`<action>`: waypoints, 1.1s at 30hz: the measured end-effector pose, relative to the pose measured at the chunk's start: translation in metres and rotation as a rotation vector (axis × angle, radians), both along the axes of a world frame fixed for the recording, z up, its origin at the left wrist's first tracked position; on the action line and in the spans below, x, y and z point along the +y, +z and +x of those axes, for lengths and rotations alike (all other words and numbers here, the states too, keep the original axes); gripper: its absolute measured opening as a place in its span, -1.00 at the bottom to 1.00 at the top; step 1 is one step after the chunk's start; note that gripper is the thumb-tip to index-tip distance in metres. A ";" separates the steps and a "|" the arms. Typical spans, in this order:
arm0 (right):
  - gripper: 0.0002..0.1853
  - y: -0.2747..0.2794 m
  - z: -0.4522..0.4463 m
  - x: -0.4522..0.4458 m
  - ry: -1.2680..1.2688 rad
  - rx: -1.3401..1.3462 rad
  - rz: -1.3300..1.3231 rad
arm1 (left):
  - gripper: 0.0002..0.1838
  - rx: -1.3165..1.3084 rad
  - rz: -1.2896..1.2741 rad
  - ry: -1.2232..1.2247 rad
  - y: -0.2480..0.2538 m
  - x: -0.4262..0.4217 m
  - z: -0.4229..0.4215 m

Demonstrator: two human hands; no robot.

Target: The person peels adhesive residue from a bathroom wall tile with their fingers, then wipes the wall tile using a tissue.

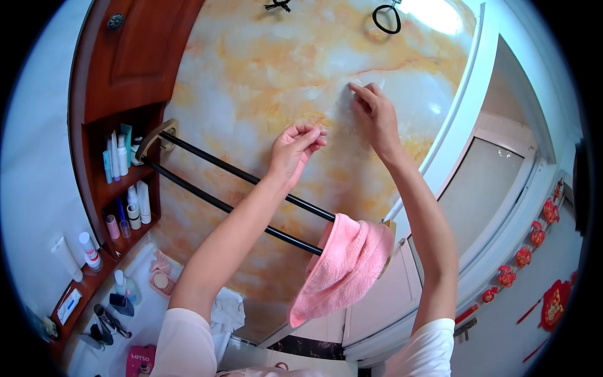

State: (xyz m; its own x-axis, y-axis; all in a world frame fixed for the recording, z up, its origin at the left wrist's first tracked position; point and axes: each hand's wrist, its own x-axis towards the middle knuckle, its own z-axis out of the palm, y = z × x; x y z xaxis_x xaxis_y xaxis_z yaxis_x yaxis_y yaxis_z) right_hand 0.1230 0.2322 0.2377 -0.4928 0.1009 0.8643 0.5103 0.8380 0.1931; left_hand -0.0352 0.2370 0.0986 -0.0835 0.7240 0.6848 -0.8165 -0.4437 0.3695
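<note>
Both of my hands are raised before a marbled orange and white wall [239, 94]. My left hand [298, 151] has its fingers pinched together; whatever lies between the fingertips is too small to make out. To its right and higher, my right hand [375, 116] is near the wall with its index finger extended and the other fingers curled. Below the hands, a black double towel rail [217, 162] crosses the wall. A pink towel [352, 264] hangs over its right end, between my forearms. Above my right hand, a black loop [386, 20] hangs from a hook.
At the left, a brown cabinet [135, 56] has shelves of tubes and bottles [122, 157]. A white sink counter [141, 314] with toiletries stands below. A white door frame [468, 119] and red hanging ornaments [522, 256] are at the right.
</note>
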 end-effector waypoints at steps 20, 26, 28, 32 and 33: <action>-0.66 -0.014 -0.005 0.005 -0.028 0.004 0.169 | -0.92 0.014 0.008 0.009 -0.003 0.000 0.000; -0.62 -0.017 -0.005 0.001 0.010 0.068 0.072 | -0.92 0.020 0.003 0.015 -0.002 -0.001 -0.001; -0.61 -0.017 -0.007 0.003 -0.006 0.051 0.120 | -0.92 0.023 0.007 0.017 -0.003 -0.001 -0.001; -0.62 -0.017 -0.008 0.006 -0.030 0.029 0.197 | -0.93 0.023 0.001 0.014 -0.002 -0.001 0.000; -0.63 -0.016 -0.008 0.004 -0.031 0.029 0.189 | -0.93 0.018 0.011 0.009 -0.002 -0.001 0.000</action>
State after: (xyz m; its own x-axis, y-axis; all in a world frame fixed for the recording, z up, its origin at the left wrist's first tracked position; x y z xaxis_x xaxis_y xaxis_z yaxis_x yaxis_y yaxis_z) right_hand 0.1150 0.2366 0.2214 -0.4662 -0.0495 0.8833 0.5435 0.7718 0.3301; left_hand -0.0355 0.2362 0.0962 -0.0772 0.7156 0.6942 -0.8058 -0.4548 0.3792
